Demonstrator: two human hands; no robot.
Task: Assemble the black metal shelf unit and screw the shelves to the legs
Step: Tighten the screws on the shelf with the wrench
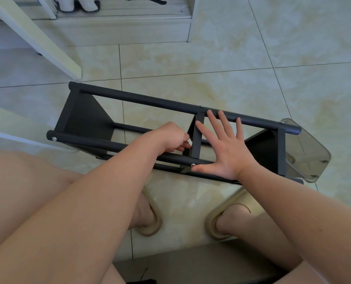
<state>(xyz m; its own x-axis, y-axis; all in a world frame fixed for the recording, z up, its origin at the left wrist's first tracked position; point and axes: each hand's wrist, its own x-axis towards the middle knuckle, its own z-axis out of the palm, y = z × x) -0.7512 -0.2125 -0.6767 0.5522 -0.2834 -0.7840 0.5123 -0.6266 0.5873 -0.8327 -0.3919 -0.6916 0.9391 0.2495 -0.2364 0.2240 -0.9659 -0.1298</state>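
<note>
Sideways on the tiled floor (211, 68) lies the black shelf unit (84, 117). The right grip (227, 152) is spread flat across it, fingertips on the far leg (139, 99), thumb on the near leg (109, 145) beside a screw (193, 165). The left grip (172, 138) curls against the middle shelf (196, 138), perhaps pinching something small; the view there is unclear.

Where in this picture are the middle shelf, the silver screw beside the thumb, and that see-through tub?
middle shelf (197, 140), head view, on its upright black edge.
screw (193, 165), head view, on its silver head.
clear tub (311, 144), head view, on its see-through side wall.
</note>
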